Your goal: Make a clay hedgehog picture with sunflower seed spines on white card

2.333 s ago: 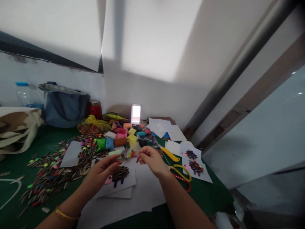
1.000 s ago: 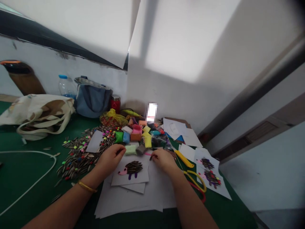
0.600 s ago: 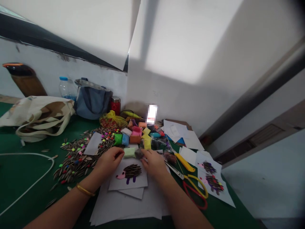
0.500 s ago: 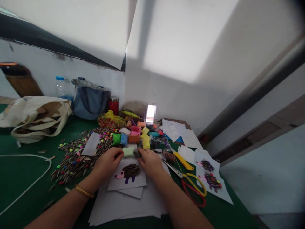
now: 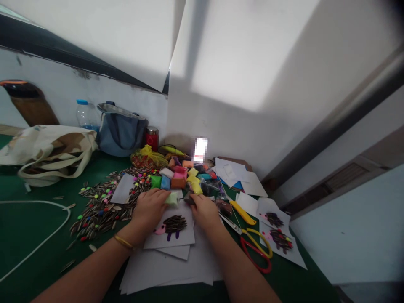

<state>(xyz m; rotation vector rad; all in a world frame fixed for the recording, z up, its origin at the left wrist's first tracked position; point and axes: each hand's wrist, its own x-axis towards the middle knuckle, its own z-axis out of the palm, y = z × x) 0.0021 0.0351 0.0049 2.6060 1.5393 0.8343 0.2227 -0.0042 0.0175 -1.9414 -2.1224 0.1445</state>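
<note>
My left hand (image 5: pixel 152 208) is closed on a pale green packet of modelling clay (image 5: pixel 172 199). My right hand (image 5: pixel 205 210) pinches a small dark packet (image 5: pixel 189 198), its contents hard to make out. The two packets are close together above the top edge of a paper card (image 5: pixel 186 240). On that card is a hedgehog (image 5: pixel 173 225) with a pink clay face, purple legs and a back of striped sunflower seeds. More white sheets (image 5: pixel 164 273) lie beneath the card.
Sunflower seeds with coloured pompoms (image 5: pixel 101 210) spread at left. Clay packets (image 5: pixel 178 182) cluster behind my hands. Scissors (image 5: pixel 252 242), a yellow cutter (image 5: pixel 243 212) and finished hedgehog cards (image 5: pixel 277 235) lie at right. Bags (image 5: pixel 121 132) and a white cable (image 5: pixel 44 204) are at left.
My left hand has moved right and over the pale green packet, now gripping it. My right hand still holds the dark packet, with little movement. The view has shifted slightly.
</note>
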